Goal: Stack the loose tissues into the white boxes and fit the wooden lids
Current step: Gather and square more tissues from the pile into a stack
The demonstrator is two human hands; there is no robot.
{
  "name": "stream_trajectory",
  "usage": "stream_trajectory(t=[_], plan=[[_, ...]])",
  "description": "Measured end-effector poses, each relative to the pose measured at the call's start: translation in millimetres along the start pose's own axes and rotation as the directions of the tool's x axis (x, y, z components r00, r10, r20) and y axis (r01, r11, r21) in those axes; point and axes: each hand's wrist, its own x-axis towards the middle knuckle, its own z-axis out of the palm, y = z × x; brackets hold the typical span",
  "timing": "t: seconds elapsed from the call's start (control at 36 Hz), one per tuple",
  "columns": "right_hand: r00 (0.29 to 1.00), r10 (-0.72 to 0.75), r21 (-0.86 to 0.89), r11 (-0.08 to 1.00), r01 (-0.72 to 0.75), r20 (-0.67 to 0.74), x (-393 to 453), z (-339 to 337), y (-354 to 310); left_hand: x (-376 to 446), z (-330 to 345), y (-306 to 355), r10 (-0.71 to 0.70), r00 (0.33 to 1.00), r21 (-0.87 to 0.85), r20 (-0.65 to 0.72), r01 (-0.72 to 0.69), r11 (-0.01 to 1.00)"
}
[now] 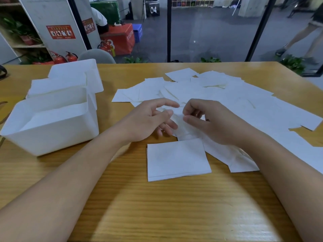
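Note:
Several loose white tissues [218, 95] lie scattered over the middle and right of the wooden table [157, 206]. My left hand [150, 121] and my right hand [209, 121] meet over a crumpled tissue [185, 130]; both pinch it with curled fingers. In front of them a small neat stack of folded tissues [176, 159] lies flat. At the left stands a white box [49, 126] with tissues lying in its bottom. Two more white boxes [73, 79] stand behind it. No wooden lid is in view.
The table's far edge runs along a glass wall with black posts [168, 30]. A grey chair back [97, 55] rises behind the boxes. A dark strap [2, 70] lies at the far left edge. A person walks past outside at the upper right.

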Motion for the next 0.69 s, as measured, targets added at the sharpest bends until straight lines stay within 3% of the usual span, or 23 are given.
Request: stream_trajectory(t=[0.11,0.22,0.39,0.53,0.69], plan=[[0.998,-0.041,0.052,0.998,0.043,-0.037,-1,2,-5,0,6,3,-0.050,0.999,-0.179,0.019,0.053,0.982],[0.996,-0.075,0.076,0.994,0.078,-0.050,0,-6,-6,1,5,2,-0.057,0.997,-0.234,-0.042,0.046,0.971],[0.995,-0.025,-0.121,0.993,0.014,-0.092,0,-10,0,3,-9,2,-0.169,0.965,-0.385,-0.198,0.082,0.919],[0.991,-0.064,-0.189,0.981,0.041,-0.118,1,3,-1,5,-13,-1,-0.205,0.970,-0.502,-0.129,0.114,0.857],[0.978,-0.096,-0.176,0.982,0.064,-0.183,2,10,-5,4,-14,0,-0.173,0.982,-0.594,0.081,0.187,0.783]])
